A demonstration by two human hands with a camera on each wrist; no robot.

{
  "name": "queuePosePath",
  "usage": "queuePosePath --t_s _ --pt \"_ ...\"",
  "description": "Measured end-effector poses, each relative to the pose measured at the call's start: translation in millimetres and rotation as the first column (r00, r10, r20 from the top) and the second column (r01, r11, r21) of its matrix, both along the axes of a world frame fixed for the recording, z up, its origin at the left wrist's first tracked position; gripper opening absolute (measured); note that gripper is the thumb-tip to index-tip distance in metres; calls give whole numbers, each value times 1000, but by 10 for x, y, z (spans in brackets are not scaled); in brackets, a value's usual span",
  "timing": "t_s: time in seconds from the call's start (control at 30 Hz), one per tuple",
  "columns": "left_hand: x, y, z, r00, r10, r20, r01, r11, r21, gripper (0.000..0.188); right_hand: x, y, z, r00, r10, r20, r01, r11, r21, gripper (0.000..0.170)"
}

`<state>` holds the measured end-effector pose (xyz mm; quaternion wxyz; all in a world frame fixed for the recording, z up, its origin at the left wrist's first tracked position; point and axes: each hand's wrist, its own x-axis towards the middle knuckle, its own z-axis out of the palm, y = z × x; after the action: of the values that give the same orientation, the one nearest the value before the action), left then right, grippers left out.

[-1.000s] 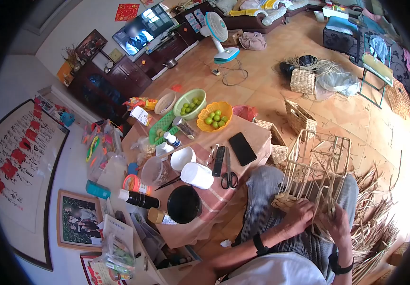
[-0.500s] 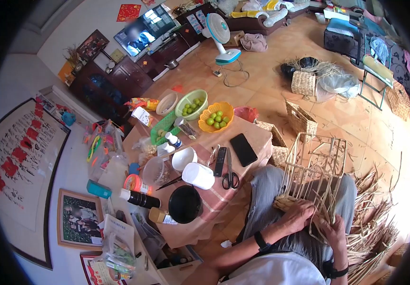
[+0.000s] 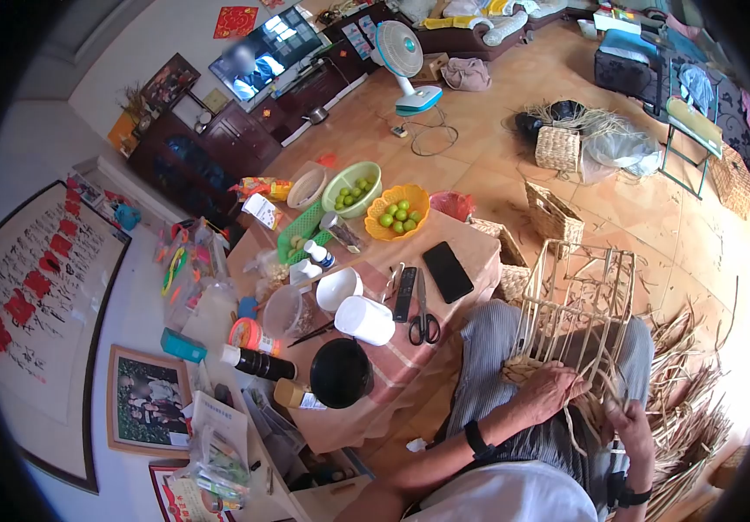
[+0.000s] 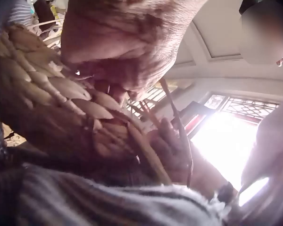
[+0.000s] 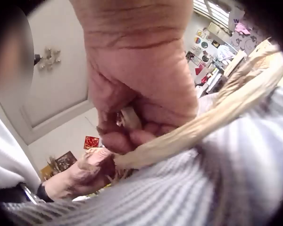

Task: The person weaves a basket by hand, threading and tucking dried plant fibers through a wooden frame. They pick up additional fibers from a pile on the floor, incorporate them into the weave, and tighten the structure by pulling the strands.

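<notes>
A half-woven straw basket [image 3: 521, 371] with an open stick frame rests on the person's lap. My left hand [image 3: 551, 391] grips its woven edge with curled fingers. In the left wrist view, the tight woven straw wall [image 4: 52, 94] runs beneath that hand. Just right of it, my right hand [image 3: 631, 428] is curled with a straw strand pinched in its fingers, as the right wrist view shows. A thick pale strand [image 5: 203, 117] crosses the striped trousers beside the right fingers. Fingertips of the left hand are partly hidden behind the straw.
Loose straw [image 3: 688, 418] lies heaped on the floor at the right. To the left, a table [image 3: 470, 248] carries scissors [image 3: 423, 327], a phone [image 3: 448, 271], a black bowl [image 3: 341, 374] and a yellow fruit basket [image 3: 375, 222]. Finished woven baskets [image 3: 557, 148] stand on the floor ahead.
My right hand has moved a little right and down, away from the left hand. The left hand stays at the basket's woven edge.
</notes>
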<state>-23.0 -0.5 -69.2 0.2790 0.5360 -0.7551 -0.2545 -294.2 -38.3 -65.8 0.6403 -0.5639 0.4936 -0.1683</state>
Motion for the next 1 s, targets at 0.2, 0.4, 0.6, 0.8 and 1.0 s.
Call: queuePosePath --t_s 0.2,0.4,0.6,0.8,1.0 --pt "-80 214 495 975 162 151 -157 987 -40 23 -399 -212 -200 558 -439 704 447 874 191 34" --pt "-122 184 423 990 64 122 -42 984 -173 41 -840 -396 -617 202 -572 795 548 739 392 31" --pt "-92 126 416 958 72 279 -17 980 -196 36 -1327 -303 -897 544 -651 530 645 728 232 26" --pt "-75 30 276 999 43 1 -43 997 -69 25 -1415 286 -307 960 -274 51 261 948 184 47" --pt "-72 -54 212 974 44 -223 -26 996 80 18 -491 410 503 720 -30 693 159 979 -123 46"
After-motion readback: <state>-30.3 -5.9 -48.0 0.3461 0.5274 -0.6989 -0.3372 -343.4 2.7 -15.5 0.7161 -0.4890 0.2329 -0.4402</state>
